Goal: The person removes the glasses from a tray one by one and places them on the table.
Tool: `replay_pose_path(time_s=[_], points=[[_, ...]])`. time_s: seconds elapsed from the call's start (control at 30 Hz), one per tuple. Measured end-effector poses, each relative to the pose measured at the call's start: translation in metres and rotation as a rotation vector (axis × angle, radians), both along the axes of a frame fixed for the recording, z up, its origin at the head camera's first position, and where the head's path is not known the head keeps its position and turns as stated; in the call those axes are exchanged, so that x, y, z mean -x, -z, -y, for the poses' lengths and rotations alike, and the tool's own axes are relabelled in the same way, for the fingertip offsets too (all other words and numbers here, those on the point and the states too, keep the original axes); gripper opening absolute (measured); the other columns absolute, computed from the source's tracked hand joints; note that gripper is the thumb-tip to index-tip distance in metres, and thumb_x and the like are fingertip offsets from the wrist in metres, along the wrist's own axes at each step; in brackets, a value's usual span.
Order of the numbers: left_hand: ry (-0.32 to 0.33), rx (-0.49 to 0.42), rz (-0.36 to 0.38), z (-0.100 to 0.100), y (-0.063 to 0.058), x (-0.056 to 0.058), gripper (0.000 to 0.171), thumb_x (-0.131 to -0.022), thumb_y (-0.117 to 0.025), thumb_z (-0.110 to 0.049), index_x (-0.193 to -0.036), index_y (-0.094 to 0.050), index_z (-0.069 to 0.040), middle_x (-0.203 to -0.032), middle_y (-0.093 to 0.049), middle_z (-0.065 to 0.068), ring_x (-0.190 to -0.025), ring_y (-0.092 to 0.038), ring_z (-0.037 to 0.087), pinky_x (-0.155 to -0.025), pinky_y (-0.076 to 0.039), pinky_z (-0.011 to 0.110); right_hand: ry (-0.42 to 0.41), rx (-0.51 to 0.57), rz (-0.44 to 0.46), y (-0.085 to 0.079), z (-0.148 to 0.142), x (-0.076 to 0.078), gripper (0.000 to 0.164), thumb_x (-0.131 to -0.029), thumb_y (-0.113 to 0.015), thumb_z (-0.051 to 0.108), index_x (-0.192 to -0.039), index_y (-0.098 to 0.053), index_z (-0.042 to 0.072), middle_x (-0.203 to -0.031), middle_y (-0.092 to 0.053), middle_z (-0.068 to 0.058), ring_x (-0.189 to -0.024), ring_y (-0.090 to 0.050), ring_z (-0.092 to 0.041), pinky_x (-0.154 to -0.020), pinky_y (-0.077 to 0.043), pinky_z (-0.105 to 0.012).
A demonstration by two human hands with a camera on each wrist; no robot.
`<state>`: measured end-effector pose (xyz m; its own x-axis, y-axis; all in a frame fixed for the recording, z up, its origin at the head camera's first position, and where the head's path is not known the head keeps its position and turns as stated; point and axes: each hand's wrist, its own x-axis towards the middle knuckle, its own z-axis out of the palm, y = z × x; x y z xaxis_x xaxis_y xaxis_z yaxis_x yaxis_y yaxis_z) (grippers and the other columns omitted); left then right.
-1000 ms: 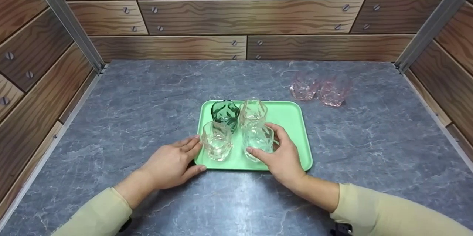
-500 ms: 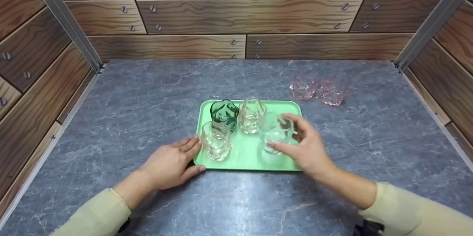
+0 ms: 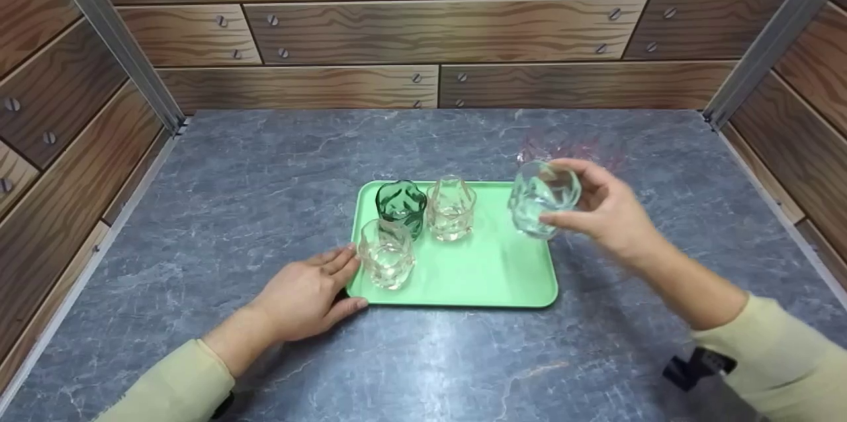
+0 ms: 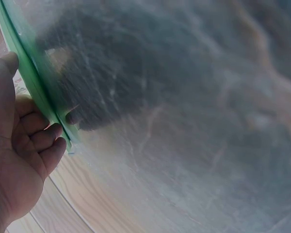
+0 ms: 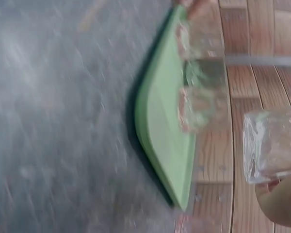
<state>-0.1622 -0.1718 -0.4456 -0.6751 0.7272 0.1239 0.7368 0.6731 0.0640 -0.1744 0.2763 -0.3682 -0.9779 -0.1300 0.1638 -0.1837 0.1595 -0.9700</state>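
In the head view my right hand point(image 3: 612, 213) grips a clear glass tumbler point(image 3: 542, 200), raised above the right edge of the green tray point(image 3: 476, 276). The right wrist view shows this tumbler point(image 5: 271, 145) lifted off the surface, thumb against it. My left hand point(image 3: 304, 293) rests at the tray's left front corner, fingers along its left side and thumb by the front edge. Close to those fingers stands a clear tumbler point(image 3: 387, 256) on the tray. Behind it are a dark green tumbler point(image 3: 401, 207) and, to the right, another clear, faintly pinkish tumbler point(image 3: 451, 210).
Pink tumblers point(image 3: 592, 154) stand on the grey marbled table point(image 3: 265, 190) beyond the tray's back right corner, partly hidden behind the held tumbler and hand. Wood-patterned walls point(image 3: 344, 32) enclose the table at the back and sides.
My right hand has lifted the clear tumbler from the tray's front middle and carried it right and away from me. The left hand and the other tumblers have stayed in place.
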Motion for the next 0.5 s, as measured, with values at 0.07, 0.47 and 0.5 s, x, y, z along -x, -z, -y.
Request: replay_pose_path(time_s=[0.07, 0.47, 0.5], points=[[-0.001, 0.002, -0.001, 0.000, 0.000, 0.000, 0.073, -0.109, -0.054, -0.053, -0.150, -0.055, 0.007, -0.152, -0.053, 0.027, -0.139, -0.056, 0.042, -0.112, -0.050, 0.052, -0.007, 0.021, 0.003, -0.001, -0.010, 0.005, 0.075, -0.079, -0.084, -0.014, -0.147, -0.055, 0.000, -0.136, -0.064, -0.012, -0.117, -0.066, -0.026, -0.099, -0.058, -0.029], [-0.002, -0.003, 0.001, 0.000, -0.001, 0.000, 0.072, -0.109, -0.053, -0.054, -0.149, -0.055, 0.006, -0.152, -0.054, 0.028, -0.138, -0.056, 0.044, -0.111, -0.050, 0.053, -0.017, 0.181, -0.017, 0.025, -0.061, 0.036, 0.067, -0.083, -0.074, -0.024, -0.143, -0.059, -0.002, -0.126, -0.071, -0.008, -0.107, -0.068, -0.019, -0.082, -0.061, -0.022], [-0.002, -0.002, 0.000, 0.000, -0.001, 0.000, 0.072, -0.109, -0.053, -0.054, -0.149, -0.055, 0.006, -0.152, -0.054, 0.028, -0.138, -0.056, 0.044, -0.111, -0.050, 0.053, -0.014, 0.180, -0.013, 0.028, -0.064, 0.038, 0.066, -0.083, -0.074, -0.024, -0.143, -0.059, -0.002, -0.126, -0.071, -0.008, -0.108, -0.068, -0.019, -0.082, -0.061, -0.022]])
